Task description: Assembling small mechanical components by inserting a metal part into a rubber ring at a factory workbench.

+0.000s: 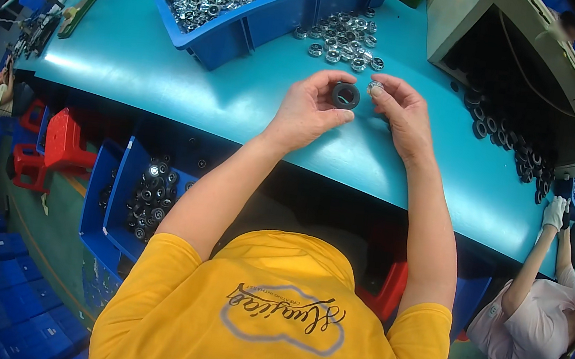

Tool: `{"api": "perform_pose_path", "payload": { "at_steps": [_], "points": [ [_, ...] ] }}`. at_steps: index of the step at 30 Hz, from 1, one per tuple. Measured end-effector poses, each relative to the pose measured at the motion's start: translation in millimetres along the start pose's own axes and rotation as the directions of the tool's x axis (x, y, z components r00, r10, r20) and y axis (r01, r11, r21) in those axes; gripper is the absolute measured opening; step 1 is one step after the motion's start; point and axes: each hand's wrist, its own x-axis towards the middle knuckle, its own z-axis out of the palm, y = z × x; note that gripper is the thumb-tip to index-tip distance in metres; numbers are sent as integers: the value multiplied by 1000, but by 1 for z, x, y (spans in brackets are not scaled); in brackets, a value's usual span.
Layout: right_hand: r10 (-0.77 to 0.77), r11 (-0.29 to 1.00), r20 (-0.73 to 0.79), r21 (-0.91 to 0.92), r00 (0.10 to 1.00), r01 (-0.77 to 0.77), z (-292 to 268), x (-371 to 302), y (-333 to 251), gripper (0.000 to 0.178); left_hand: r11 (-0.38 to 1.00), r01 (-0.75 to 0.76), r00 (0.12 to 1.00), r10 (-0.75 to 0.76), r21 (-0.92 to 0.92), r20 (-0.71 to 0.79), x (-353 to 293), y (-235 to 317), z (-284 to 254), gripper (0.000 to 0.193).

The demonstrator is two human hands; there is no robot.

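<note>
Between the thumb and fingers of my left hand (309,110) is a black ring (345,96), its round hole turned toward me. Close beside it, my right hand (403,116) pinches a small shiny clear wheel hub (375,88) at its fingertips. The ring and the hub are apart, both held above the teal tabletop (239,102). Just beyond my hands lies a loose pile of similar clear hubs (348,40). To the right, many black rings (492,124) lie spread over the table in front of a beige machine.
A blue bin (249,24) full of clear hubs stands at the back. The beige machine housing (458,21) rises at right. Below the table's left edge, another blue bin (120,195) holds dark wheels near red stools (70,138). A gloved co-worker (529,317) works at far right.
</note>
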Motion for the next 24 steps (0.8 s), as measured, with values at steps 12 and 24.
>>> {"api": "perform_pose_path", "payload": {
  "at_steps": [12,24],
  "points": [
    [-119,992,195,69,974,107,9,-8,-4,22,999,-20,999,21,31,-40,3,-4,4,52],
    [-326,917,104,-206,940,341,21,-11,4,17,992,18,1000,-19,127,8,5,-6,4,55]
  ]
}}
